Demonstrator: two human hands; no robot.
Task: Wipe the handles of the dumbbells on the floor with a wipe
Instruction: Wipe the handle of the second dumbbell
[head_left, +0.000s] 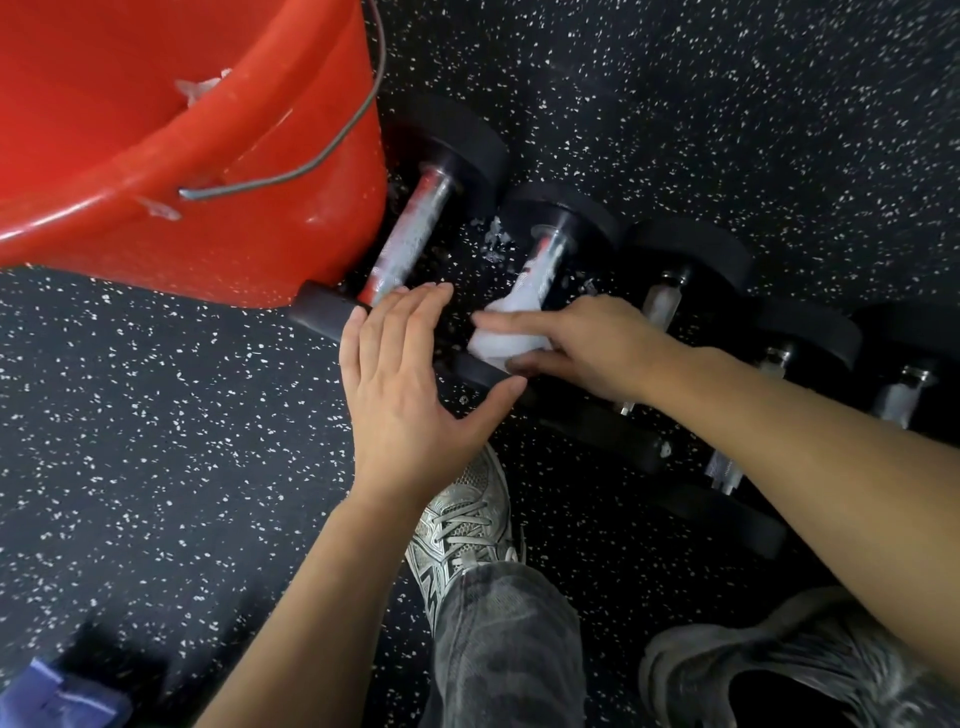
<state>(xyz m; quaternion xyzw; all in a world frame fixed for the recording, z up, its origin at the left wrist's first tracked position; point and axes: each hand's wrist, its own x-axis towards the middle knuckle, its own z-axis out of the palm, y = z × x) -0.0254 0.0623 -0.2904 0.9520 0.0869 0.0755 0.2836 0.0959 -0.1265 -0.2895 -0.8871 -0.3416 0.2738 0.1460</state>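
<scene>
Speckled floor (727, 104); dumbbells (550, 260), red bucket (156, 156) on it

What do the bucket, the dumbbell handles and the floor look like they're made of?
The bucket looks like glossy red plastic, judging by the sheen on its rim, with a thin grey wire bail. The dumbbell handles look like bright metal, probably chrome: they mirror the red bucket. The dumbbell ends are matte black, possibly rubber. The floor looks like black speckled rubber matting.

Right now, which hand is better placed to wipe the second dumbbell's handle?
Right. The right hand already holds the wipe against that handle; the left hand rests open on the dumbbell ends, holding nothing.
</scene>
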